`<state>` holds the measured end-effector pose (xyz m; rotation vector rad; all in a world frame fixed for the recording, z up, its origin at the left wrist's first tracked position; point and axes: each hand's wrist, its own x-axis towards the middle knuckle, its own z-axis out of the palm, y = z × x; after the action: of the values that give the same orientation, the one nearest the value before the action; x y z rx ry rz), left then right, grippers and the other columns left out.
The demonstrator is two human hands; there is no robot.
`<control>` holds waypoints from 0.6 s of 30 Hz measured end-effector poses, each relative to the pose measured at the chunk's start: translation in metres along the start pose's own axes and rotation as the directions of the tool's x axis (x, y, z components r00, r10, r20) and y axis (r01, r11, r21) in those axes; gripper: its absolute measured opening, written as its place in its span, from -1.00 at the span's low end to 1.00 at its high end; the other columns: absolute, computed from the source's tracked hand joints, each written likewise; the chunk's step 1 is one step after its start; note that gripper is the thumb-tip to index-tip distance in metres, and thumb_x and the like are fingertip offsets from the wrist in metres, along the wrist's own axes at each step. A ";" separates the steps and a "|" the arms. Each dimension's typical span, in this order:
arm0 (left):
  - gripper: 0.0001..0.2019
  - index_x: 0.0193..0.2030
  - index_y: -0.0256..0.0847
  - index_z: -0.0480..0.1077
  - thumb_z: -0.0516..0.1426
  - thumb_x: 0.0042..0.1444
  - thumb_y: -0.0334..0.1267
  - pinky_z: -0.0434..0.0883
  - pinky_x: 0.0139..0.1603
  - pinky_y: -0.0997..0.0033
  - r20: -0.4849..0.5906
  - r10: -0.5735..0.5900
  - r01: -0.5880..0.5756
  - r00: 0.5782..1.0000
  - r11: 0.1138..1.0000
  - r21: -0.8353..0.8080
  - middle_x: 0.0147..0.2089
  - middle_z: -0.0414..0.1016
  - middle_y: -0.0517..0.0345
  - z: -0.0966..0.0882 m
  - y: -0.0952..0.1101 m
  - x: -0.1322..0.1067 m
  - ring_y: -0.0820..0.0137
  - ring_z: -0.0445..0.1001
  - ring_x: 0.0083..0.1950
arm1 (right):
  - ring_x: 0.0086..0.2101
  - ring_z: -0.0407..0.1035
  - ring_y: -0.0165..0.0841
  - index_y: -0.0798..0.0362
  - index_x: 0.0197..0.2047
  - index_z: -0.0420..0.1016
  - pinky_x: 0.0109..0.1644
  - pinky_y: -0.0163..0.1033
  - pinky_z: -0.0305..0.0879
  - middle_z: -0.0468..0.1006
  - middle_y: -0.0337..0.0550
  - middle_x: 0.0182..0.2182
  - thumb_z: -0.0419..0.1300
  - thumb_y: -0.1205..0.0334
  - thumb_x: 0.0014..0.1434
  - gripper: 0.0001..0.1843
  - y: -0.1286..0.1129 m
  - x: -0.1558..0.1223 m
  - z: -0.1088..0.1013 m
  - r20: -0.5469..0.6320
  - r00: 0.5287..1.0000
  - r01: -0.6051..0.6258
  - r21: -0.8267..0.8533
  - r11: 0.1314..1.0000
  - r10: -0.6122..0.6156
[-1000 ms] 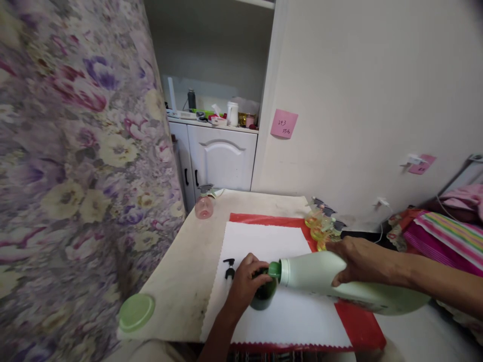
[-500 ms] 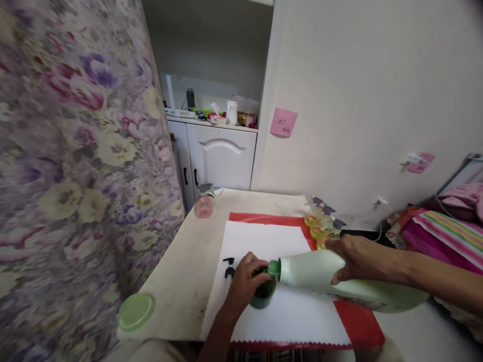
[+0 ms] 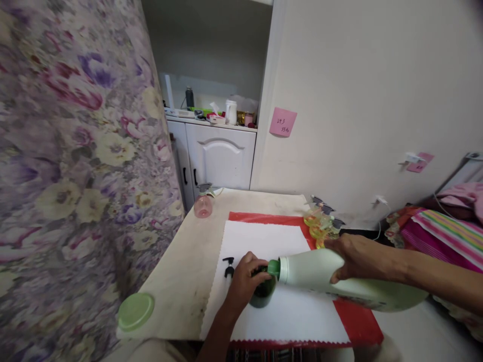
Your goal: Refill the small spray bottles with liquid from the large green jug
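My left hand [image 3: 245, 281] grips the upper part of a dark green bottle [image 3: 263, 295], which stands upright on a white scalloped sheet [image 3: 290, 322]. My right hand [image 3: 352, 259] is wrapped round a large pale green jug [image 3: 313, 269], tipped on its side. The jug's green spout [image 3: 274, 268] meets the top of the dark bottle, by my left fingertips. Whether liquid is flowing I cannot see. A black pump top [image 3: 228, 267] lies on the sheet just left of my left hand.
A pink spray bottle [image 3: 204, 205] stands at the table's back left. Several spray bottles with yellow liquid [image 3: 317, 229] are near the right edge. A light green round lid [image 3: 136, 311] lies front left. Red cloth [image 3: 358, 324] shows under the sheet. A floral curtain [image 3: 86, 176] hangs at left.
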<state>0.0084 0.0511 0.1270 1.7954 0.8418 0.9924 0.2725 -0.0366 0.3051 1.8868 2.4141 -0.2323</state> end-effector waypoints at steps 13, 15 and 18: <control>-0.81 -0.25 -0.04 0.57 0.23 -0.05 -0.31 0.31 -0.18 0.38 0.000 -0.003 0.003 1.000 1.000 0.008 -0.33 0.25 0.23 0.000 -0.001 0.002 0.34 0.36 -0.23 | -0.47 0.42 -0.24 0.04 -0.38 0.41 -0.44 -0.28 0.13 0.53 -0.16 -0.47 0.39 0.03 -0.09 -0.66 -0.002 0.001 -0.003 0.025 1.000 -0.007 0.007 1.000 0.007; -0.81 -0.25 -0.04 0.57 0.24 -0.05 -0.30 0.31 -0.18 0.39 -0.002 -0.006 0.006 1.000 1.000 0.016 -0.33 0.26 0.23 0.000 -0.002 0.002 0.34 0.36 -0.23 | -0.47 0.43 -0.23 0.04 -0.38 0.41 -0.44 -0.27 0.13 0.53 -0.15 -0.48 0.39 0.04 -0.09 -0.68 -0.002 0.000 -0.004 0.026 1.000 -0.011 0.012 1.000 0.010; -0.81 -0.25 -0.05 0.57 0.24 -0.05 -0.30 0.30 -0.18 0.39 -0.006 0.001 -0.001 1.000 1.000 0.011 -0.33 0.27 0.23 0.000 -0.002 0.001 0.34 0.36 -0.23 | -0.47 0.42 -0.23 0.04 -0.37 0.42 -0.43 -0.26 0.14 0.53 -0.14 -0.47 0.38 0.06 -0.08 -0.70 -0.005 -0.001 -0.005 0.029 1.000 -0.005 0.017 1.000 0.004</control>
<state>0.0091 0.0528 0.1254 1.8027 0.8518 0.9963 0.2683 -0.0377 0.3106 1.8825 2.3964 -0.2791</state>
